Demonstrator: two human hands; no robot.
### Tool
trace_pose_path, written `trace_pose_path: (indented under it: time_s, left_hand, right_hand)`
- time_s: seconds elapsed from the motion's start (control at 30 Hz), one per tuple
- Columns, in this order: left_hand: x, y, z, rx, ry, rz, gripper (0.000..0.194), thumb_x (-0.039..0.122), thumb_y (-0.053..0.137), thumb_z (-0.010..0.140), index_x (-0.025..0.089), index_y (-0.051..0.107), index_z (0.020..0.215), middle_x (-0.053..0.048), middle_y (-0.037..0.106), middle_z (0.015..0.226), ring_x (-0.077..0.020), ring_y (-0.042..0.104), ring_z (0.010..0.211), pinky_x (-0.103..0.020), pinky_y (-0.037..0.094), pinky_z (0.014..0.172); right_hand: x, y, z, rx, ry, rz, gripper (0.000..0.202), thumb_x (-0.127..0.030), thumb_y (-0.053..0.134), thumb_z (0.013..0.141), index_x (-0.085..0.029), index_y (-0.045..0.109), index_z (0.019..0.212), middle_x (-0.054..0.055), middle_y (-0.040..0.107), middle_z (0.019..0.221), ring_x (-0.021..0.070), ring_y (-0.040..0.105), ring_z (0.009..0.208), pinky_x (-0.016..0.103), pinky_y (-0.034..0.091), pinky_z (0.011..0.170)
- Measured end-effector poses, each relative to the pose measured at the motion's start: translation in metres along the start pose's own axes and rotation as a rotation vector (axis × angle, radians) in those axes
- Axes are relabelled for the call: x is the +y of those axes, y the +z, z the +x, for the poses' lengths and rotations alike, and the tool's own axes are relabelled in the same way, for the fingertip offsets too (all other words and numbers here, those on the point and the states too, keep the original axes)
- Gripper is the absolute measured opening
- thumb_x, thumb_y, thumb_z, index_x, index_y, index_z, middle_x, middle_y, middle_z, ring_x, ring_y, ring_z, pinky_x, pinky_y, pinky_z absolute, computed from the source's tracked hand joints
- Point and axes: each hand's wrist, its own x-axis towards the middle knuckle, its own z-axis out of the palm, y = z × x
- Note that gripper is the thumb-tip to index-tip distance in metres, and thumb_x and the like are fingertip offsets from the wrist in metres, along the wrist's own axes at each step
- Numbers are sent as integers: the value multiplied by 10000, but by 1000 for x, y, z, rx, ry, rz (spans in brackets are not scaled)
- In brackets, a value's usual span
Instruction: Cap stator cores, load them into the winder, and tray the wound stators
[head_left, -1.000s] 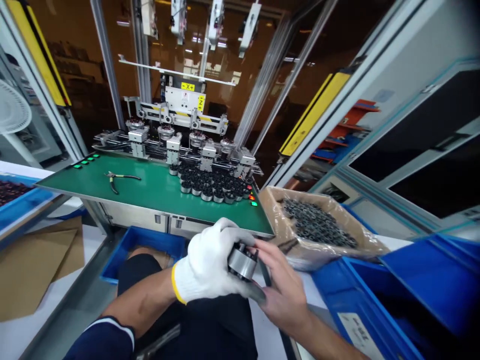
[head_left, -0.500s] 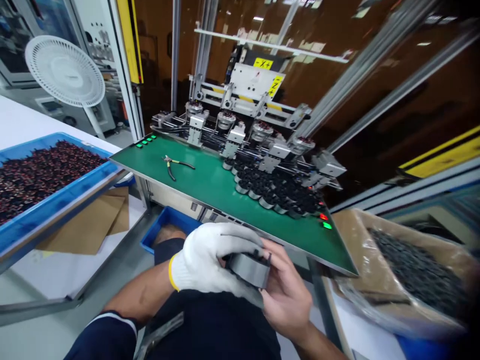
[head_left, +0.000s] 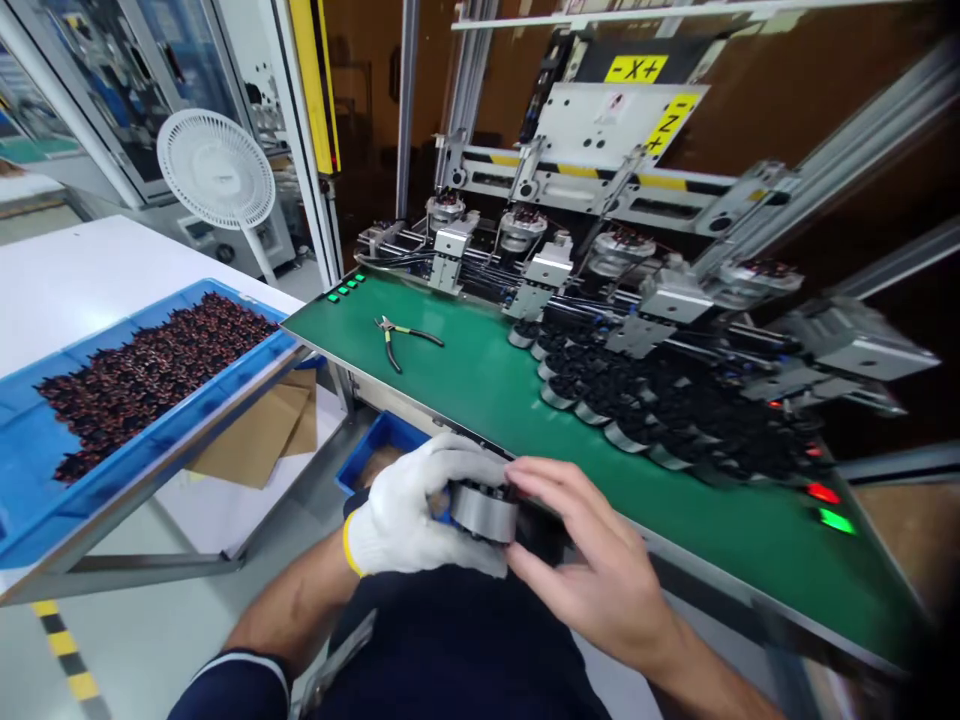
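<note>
A grey metal ring with black plastic ends, looking like a motor stator core, is held on its side in front of my body. My left hand, in a white knit glove with a yellow cuff edge, wraps round it from the left. My bare right hand pinches its right end, thumb below and fingers above. Beyond my hands, many similar cores stand crowded on the green work surface. Pliers with black and yellow handles lie spread on that surface.
A machine with several clamp heads stands along the back. At left, a blue tray holds many small black and reddish parts. A white fan stands behind it. Below the bench is a blue bin. A cardboard box shows at right.
My view has swung right and closer to the bench. The core stays between both hands, now turned slightly, and the fingers of my right hand have straightened over its end.
</note>
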Motion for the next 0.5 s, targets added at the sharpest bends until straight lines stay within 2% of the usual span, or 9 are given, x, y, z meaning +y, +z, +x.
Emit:
trace_pose_path:
  time_s: [0.17, 0.23, 0.3, 0.4, 0.47, 0.5]
  left_hand:
    - [20, 2, -16, -22, -2, 147, 586, 474, 864, 723, 279, 648, 1231, -48, 663, 1136, -185, 673, 969, -300, 553, 849]
    - [24, 9, -22, 2, -29, 175, 547, 463, 843, 755, 294, 640, 1233, -36, 656, 1139, -179, 666, 983, -291, 548, 859]
    - [22, 19, -20, 46, -70, 208, 496, 423, 816, 791, 298, 627, 1232, -36, 642, 1189, -195, 647, 1077, -311, 531, 936]
    - [-1, 36, 9, 86, -254, 424, 455, 335, 773, 811, 278, 587, 1222, -52, 570, 1366, -223, 591, 1233, -347, 479, 1052]
    - [-26, 47, 45, 33, -478, 691, 444, 325, 747, 813, 261, 566, 1213, -70, 543, 1417, -244, 596, 1236, -373, 482, 1043]
    - [-40, 52, 65, -58, -602, 832, 422, 345, 721, 830, 261, 560, 1211, -75, 574, 1370, -259, 610, 1211, -398, 493, 1019]
  right_hand:
    - [0, 4, -3, 42, -87, 143, 407, -73, 644, 876, -156, 563, 1266, 124, 644, 1161, 193, 657, 1084, 288, 580, 941]
    - [0, 7, -9, 62, -82, 158, 430, -64, 615, 883, -161, 557, 1298, 124, 642, 1182, 199, 654, 1110, 301, 581, 960]
    - [2, 7, -19, 94, -32, 102, 484, -89, 622, 894, -152, 528, 1365, 155, 608, 1269, 233, 624, 1190, 349, 574, 1004]
    - [7, -1, -42, 203, 96, -23, 573, -161, 690, 904, -145, 481, 1437, 197, 530, 1378, 264, 611, 1213, 398, 580, 1010]
    - [9, -13, -62, 264, 169, -72, 560, -179, 697, 913, -165, 492, 1434, 188, 533, 1368, 236, 657, 1111, 367, 614, 936]
    - [9, -21, -74, 283, 193, -94, 523, -176, 681, 924, -173, 508, 1419, 177, 548, 1348, 219, 673, 1058, 346, 628, 890]
